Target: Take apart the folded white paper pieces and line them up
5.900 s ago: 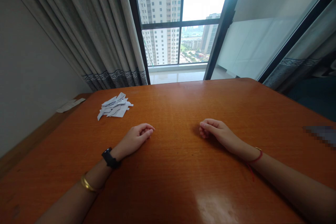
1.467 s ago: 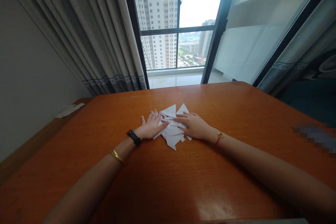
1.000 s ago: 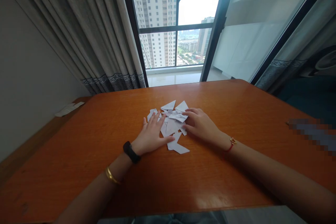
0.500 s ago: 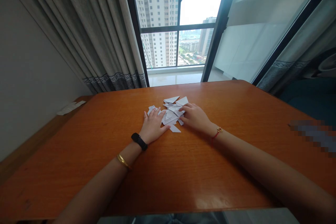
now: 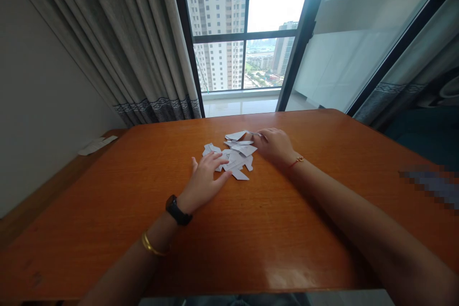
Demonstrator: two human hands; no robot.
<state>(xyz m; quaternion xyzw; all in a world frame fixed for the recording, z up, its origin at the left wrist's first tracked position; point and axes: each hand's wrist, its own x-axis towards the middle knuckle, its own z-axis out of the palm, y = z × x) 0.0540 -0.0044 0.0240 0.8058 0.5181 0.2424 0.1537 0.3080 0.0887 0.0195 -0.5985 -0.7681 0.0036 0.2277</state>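
Note:
Several white paper pieces (image 5: 238,155) lie in a loose, overlapping pile on the orange-brown wooden table (image 5: 229,229). My left hand (image 5: 206,177), with a black band at the wrist, is over the near left side of the pile, its fingers spread and holding nothing. At the right of the pile, my right hand (image 5: 274,146) has its fingers pinched on a thin white paper piece (image 5: 254,133), seen nearly edge-on above the table.
Folded white paper (image 5: 97,145) lies on a ledge at the far left. A blurred, pixelated object (image 5: 432,185) rests at the table's right side. Curtains (image 5: 143,57) and a window stand beyond the table.
My right hand has moved up and away from the pile, now with a paper piece in its fingers. My left hand has drawn back a little toward me and lifted off the papers.

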